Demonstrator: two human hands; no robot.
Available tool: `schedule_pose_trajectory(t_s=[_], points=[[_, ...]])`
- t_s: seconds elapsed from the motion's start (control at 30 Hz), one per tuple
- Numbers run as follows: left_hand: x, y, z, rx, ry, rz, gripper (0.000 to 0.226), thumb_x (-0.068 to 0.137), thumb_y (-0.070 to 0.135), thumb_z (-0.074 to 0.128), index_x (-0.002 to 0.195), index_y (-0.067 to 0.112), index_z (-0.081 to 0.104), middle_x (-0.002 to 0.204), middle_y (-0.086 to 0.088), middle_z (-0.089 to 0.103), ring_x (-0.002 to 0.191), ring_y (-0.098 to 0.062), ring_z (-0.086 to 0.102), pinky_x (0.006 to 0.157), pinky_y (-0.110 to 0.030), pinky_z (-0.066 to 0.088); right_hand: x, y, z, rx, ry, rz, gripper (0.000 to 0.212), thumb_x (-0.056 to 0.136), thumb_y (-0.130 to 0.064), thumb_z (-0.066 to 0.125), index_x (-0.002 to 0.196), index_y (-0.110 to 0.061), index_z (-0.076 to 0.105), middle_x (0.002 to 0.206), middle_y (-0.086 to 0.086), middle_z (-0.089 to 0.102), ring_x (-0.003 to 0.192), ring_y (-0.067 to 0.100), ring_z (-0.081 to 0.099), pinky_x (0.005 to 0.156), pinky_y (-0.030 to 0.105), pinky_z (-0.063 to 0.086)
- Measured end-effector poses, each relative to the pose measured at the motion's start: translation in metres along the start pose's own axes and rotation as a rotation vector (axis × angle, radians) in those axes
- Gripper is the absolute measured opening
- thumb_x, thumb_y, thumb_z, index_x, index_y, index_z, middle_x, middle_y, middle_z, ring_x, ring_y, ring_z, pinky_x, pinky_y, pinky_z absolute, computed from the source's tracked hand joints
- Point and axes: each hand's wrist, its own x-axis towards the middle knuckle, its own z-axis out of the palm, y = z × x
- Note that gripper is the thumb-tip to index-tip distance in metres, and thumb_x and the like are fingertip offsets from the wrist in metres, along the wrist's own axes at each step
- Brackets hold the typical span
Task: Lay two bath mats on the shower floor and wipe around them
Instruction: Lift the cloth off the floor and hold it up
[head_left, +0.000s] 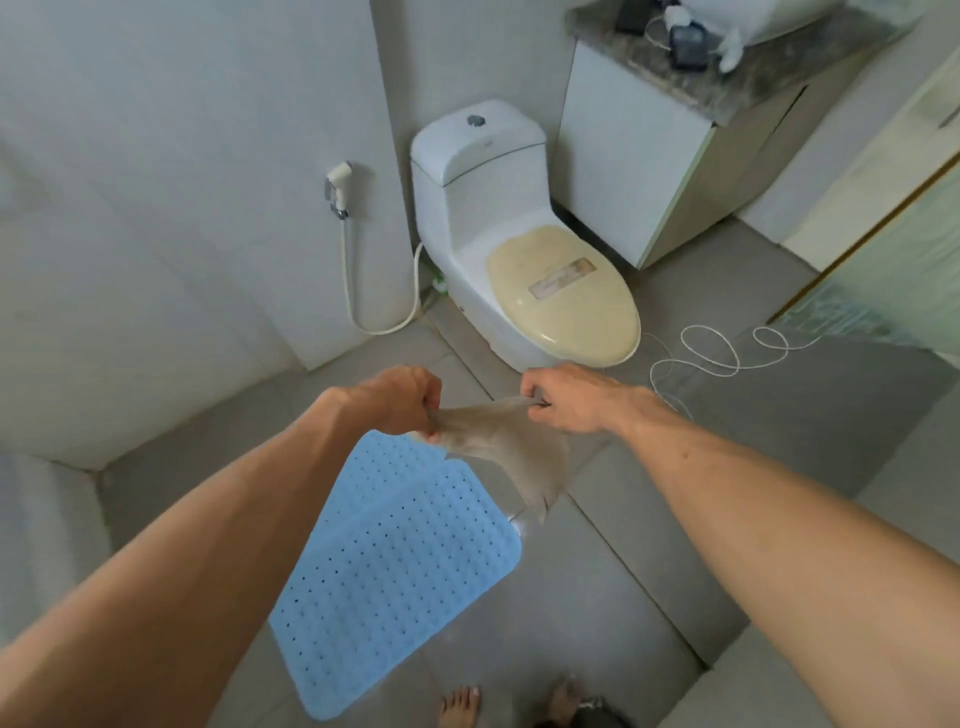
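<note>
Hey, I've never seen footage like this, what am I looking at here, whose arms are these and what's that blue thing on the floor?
This is one picture from a wide-angle camera worn on a person's head, looking forward and down, so the arms reaching into view are that person's own. The left hand and right hand each pinch a greyish cloth and stretch it between them above the floor. The blue thing is a perforated bath mat, lying flat on the grey tiled floor. Behind stands a toilet with its lid down, and a white cord loops across the tiles. The person's bare feet show at the bottom edge.
</note>
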Motion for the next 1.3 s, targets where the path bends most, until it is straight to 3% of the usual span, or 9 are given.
schedule_pose_trajectory(t_s=[0.13,0.23,0.37,0.5,0.67,0.83,1.0,1.1,1.3], points=[[-0.02,-0.008,-0.031,-0.13,0.045,-0.078,0.026,0.076,0.049,0.074,0.072,0.03,0.056,0.08,0.008,0.063,0.077,-0.015,0.059,0.06,-0.027,0.042,0.014,-0.002,-0.042,0.105,-0.022,-0.091,0.01,0.094,-0.039,0.06,0.103,-0.034,0.059,0.09,-0.004,0.065,0.077,0.018,0.067,0.073,0.036,0.055],[-0.035,-0.008,-0.05,-0.248,0.168,-0.151,0.027,0.079,0.051,0.07,0.079,0.025,0.062,0.078,0.007,0.064,0.077,-0.016,0.06,0.068,-0.031,0.047,0.026,0.0,-0.083,0.212,-0.004,-0.176,0.012,0.089,-0.04,0.066,0.098,-0.032,0.067,0.089,-0.008,0.066,0.077,0.009,0.065,0.07,0.027,0.05],[-0.064,0.008,-0.064,-0.505,0.478,-0.268,0.028,0.078,0.035,0.076,0.073,0.013,0.06,0.063,0.005,0.054,0.056,-0.009,0.045,0.051,-0.017,0.036,0.047,-0.011,-0.138,0.203,0.032,-0.367,0.01,0.087,-0.038,0.07,0.094,-0.031,0.071,0.091,-0.009,0.068,0.072,-0.001,0.059,0.069,0.021,0.043],[-0.097,0.021,-0.074,-0.518,0.712,-0.429,0.021,0.077,0.028,0.077,0.072,0.017,0.06,0.066,0.001,0.061,0.055,-0.009,0.049,0.045,-0.014,0.037,0.063,-0.042,-0.175,0.121,0.016,-0.54,0.002,0.089,-0.036,0.068,0.09,-0.035,0.067,0.096,-0.01,0.068,0.081,0.002,0.06,0.076,0.023,0.045],[-0.161,0.024,-0.074,-0.466,0.909,-0.579,0.014,0.077,0.025,0.076,0.08,0.025,0.062,0.074,0.002,0.068,0.066,-0.016,0.063,0.059,-0.026,0.048,0.062,-0.108,-0.193,0.106,0.028,-0.756,0.004,0.089,-0.03,0.07,0.09,-0.034,0.068,0.085,-0.009,0.071,0.07,0.002,0.063,0.068,0.023,0.047],[-0.26,0.032,-0.042,-0.402,1.058,-0.75,0.01,0.078,0.021,0.071,0.086,0.019,0.065,0.085,0.004,0.069,0.072,-0.015,0.06,0.07,-0.03,0.052,0.025,-0.201,-0.181,0.127,-0.005,-0.939,0.015,0.087,-0.028,0.072,0.096,-0.038,0.065,0.082,-0.002,0.07,0.073,0.02,0.068,0.068,0.039,0.06],[-0.382,0.05,0.009,-0.374,1.196,-0.921,0.018,0.084,0.016,0.067,0.098,0.023,0.058,0.092,0.005,0.069,0.076,-0.017,0.063,0.071,-0.03,0.054,-0.043,-0.308,-0.139,0.124,-0.026,-1.162,0.015,0.086,-0.019,0.068,0.081,-0.034,0.068,0.076,-0.003,0.071,0.065,0.016,0.061,0.06,0.038,0.055],[-0.447,0.069,0.043,-0.3,1.294,-1.055,0.019,0.086,0.014,0.062,0.099,0.026,0.053,0.091,0.006,0.068,0.072,-0.02,0.06,0.07,-0.032,0.054,-0.091,-0.369,-0.105,0.073,0.004,-1.294,0.017,0.087,-0.029,0.067,0.082,-0.044,0.073,0.084,-0.014,0.073,0.076,0.008,0.063,0.069,0.027,0.052],[-0.553,0.106,0.1,-0.02,1.158,-1.403,0.034,0.093,0.015,0.046,0.114,0.037,0.061,0.099,-0.002,0.058,0.082,-0.028,0.061,0.073,-0.038,0.052,-0.197,-0.475,-0.039,-0.069,0.155,-1.574,0.026,0.097,-0.032,0.054,0.104,-0.051,0.071,0.1,-0.009,0.063,0.104,0.018,0.061,0.084,0.035,0.047]])
